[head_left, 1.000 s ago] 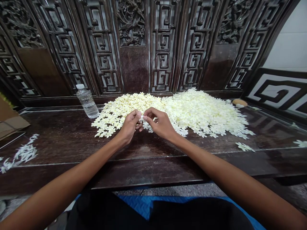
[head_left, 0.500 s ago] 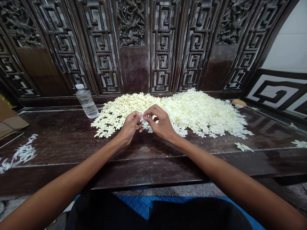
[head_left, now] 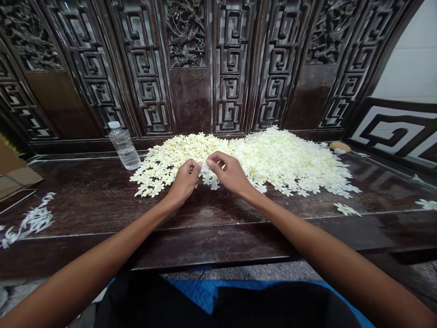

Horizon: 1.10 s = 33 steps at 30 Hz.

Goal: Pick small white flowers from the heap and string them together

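Creamy white blossom heap (head_left: 283, 161) on the dark wooden desk (head_left: 102, 200); at its front edge, the left hand (head_left: 185, 182) and right hand (head_left: 229, 174) pinch one small white flower (head_left: 205, 168) between them; a light pinch suits such thin petals.

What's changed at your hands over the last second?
The right hand has shifted slightly up and away from the viewer, its fingertips still at the small white flower between the hands. The left hand has barely moved. I can't see a clear grasp or release. The flower pile and water bottle stayed as they were.
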Each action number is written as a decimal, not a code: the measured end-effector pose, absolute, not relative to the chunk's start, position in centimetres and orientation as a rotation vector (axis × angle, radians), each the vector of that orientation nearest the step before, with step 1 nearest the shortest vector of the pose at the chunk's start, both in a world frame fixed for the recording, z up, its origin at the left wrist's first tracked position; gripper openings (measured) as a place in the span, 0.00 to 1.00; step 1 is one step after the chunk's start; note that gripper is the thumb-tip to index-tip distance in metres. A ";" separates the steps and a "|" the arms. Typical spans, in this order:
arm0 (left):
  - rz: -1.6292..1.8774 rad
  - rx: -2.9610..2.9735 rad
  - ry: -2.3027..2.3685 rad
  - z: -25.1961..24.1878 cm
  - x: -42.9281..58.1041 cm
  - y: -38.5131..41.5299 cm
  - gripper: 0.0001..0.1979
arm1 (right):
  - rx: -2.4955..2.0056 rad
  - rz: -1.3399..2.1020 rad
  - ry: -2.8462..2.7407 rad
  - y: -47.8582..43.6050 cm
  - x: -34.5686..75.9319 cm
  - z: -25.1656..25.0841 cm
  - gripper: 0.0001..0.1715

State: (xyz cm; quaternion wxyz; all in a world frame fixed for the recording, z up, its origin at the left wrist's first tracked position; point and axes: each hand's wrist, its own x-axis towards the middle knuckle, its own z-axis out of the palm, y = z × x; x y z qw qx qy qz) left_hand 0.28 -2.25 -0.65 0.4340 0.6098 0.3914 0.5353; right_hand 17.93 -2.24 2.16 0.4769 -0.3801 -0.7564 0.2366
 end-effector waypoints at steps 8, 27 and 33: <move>1.361 1.456 0.942 -0.6 0.2 -2.2 0.25 | -0.979 0.560 -1.749 -1.6 18.3 1.6 0.20; 1.294 1.478 0.938 -0.7 0.1 -2.2 0.21 | -0.846 0.913 -1.748 -1.1 18.0 0.8 0.27; 1.302 1.518 0.888 -0.8 0.0 -2.0 0.17 | -0.822 0.992 -1.736 -0.7 18.2 0.5 0.26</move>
